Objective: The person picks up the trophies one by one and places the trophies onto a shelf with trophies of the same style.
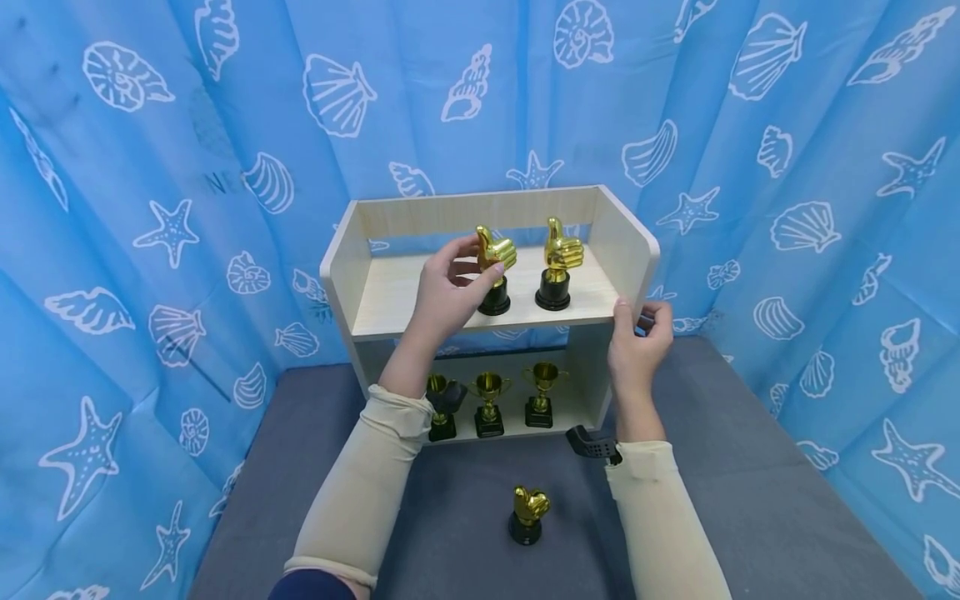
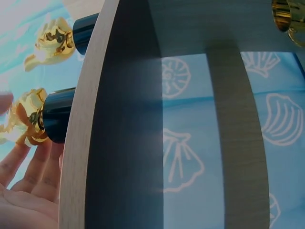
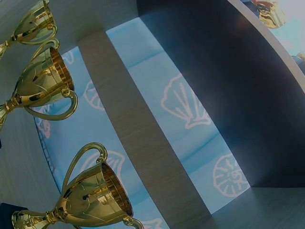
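On the upper board of a pale wooden shelf [image 1: 420,312], my left hand [image 1: 442,287] holds a gold thumbs-up trophy [image 1: 495,250] by its gold part, thumb in front and fingers behind. Its black base [image 2: 59,114] sits at the board's front edge. A second thumbs-up trophy [image 1: 555,250] stands upright just to the right. My right hand [image 1: 637,354] grips the front edge of the shelf's right side panel. The right wrist view shows gold cup trophies [image 3: 95,195] but not the right hand.
Gold cup trophies [image 1: 489,400] stand in a row on the lower board, the leftmost partly hidden by the left wrist camera. Another thumbs-up trophy [image 1: 527,517] stands on the grey tabletop [image 1: 750,467] in front. A blue shell-print curtain [image 1: 480,100] surrounds the table.
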`<state>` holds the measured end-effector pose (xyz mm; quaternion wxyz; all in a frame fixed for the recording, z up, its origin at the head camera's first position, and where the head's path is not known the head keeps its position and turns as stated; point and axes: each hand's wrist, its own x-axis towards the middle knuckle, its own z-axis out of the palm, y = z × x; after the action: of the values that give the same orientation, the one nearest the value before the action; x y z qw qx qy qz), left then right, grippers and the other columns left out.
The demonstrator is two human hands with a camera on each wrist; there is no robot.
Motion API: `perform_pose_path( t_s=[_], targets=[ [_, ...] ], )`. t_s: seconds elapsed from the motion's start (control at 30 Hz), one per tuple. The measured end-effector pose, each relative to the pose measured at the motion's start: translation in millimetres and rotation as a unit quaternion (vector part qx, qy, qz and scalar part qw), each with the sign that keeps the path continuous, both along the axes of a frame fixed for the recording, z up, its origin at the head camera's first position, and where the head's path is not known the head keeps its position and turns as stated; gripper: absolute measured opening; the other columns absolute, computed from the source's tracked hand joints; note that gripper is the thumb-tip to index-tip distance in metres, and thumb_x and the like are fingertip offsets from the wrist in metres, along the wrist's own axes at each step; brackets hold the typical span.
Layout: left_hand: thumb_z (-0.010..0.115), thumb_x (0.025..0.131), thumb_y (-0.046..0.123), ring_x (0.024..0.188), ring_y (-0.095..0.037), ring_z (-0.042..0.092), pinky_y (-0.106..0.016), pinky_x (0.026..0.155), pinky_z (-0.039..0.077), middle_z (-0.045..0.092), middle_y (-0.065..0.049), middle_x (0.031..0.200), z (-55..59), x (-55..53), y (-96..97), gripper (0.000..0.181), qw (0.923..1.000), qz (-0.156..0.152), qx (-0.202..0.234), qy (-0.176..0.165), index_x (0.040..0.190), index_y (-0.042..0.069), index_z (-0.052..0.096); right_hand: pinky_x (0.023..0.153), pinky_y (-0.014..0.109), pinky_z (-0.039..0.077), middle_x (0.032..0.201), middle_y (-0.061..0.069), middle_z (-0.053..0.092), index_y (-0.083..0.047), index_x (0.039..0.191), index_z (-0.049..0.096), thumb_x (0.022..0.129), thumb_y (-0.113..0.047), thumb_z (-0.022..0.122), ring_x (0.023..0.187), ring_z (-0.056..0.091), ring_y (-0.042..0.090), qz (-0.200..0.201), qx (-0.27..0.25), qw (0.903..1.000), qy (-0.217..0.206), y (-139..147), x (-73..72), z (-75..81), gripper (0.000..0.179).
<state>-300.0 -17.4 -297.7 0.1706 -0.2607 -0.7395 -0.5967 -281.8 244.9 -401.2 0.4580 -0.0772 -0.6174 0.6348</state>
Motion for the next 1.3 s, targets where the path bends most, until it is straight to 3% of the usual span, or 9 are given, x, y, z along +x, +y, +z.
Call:
perform_pose_path(
  t_s=[0.2,0.47,0.8,0.93,1.13,1.3],
  targets=[
    [0.078,0.098,0.027,0.123,-0.025,0.068,-0.050,0.102,0.056,0.066,-0.008,0.139,-2.3,2.2,-2.3,0.054,0.9999,0.013,0.007,-0.007,0.147,0.016,0.061,0.084,0.031,0.047,0.114,-0.007,0.059,-0.009,0.106,0.061,0.101,-0.018,0.069,0.100,0.057,0.011,-0.004,-0.006,1.0000,0.002,-4.3,1.4,5.3,0.013],
    [0.079,0.097,0.029,0.129,-0.027,0.064,-0.058,0.108,0.051,0.065,-0.007,0.141,-8.8,10.5,-11.0,0.057,0.9994,0.033,0.008,-0.001,0.150,0.020,0.059,0.084,0.030,0.046,0.110,-0.010,0.056,0.000,0.108,0.059,0.101,-0.012,0.066,0.100,0.056,0.010,0.010,-0.015,0.9998,0.007,-18.9,19.7,25.5,0.016],
    [0.078,0.098,0.029,0.131,-0.030,0.062,-0.052,0.104,0.053,0.061,-0.006,0.144,-21.0,40.8,-23.0,0.060,0.9968,0.057,-0.031,0.046,0.152,0.019,0.056,0.085,0.030,0.046,0.110,-0.010,0.057,0.003,0.109,0.059,0.100,-0.011,0.068,0.100,0.056,0.011,0.010,-0.027,0.9995,0.015,-17.7,18.7,24.3,0.019],
    [0.078,0.097,0.027,0.129,-0.032,0.063,-0.051,0.102,0.054,0.062,-0.007,0.143,-26.8,52.8,-28.3,0.061,0.9949,0.065,-0.036,0.068,0.153,0.019,0.055,0.084,0.029,0.046,0.110,-0.008,0.058,-0.005,0.104,0.061,0.100,-0.013,0.068,0.099,0.056,0.011,0.009,-0.030,0.9994,0.012,-18.5,20.4,25.5,0.012],
    [0.078,0.097,0.024,0.125,-0.034,0.065,-0.052,0.102,0.055,0.062,-0.010,0.141,-35.2,69.3,-33.7,0.060,0.9955,0.061,-0.029,0.066,0.153,0.021,0.056,0.085,0.030,0.045,0.112,-0.006,0.058,-0.011,0.104,0.061,0.101,-0.015,0.068,0.101,0.055,0.012,0.014,-0.035,0.9992,0.012,-18.2,21.4,26.1,0.009],
    [0.078,0.097,0.022,0.119,-0.031,0.068,-0.051,0.100,0.056,0.063,-0.017,0.139,-46.8,79.2,-38.8,0.058,0.9959,0.058,-0.035,0.061,0.151,0.020,0.057,0.086,0.031,0.045,0.115,-0.005,0.058,-0.009,0.108,0.060,0.102,-0.018,0.067,0.102,0.054,0.011,0.008,-0.025,0.9996,-0.004,-11.7,11.2,15.4,0.013]
  ],
)
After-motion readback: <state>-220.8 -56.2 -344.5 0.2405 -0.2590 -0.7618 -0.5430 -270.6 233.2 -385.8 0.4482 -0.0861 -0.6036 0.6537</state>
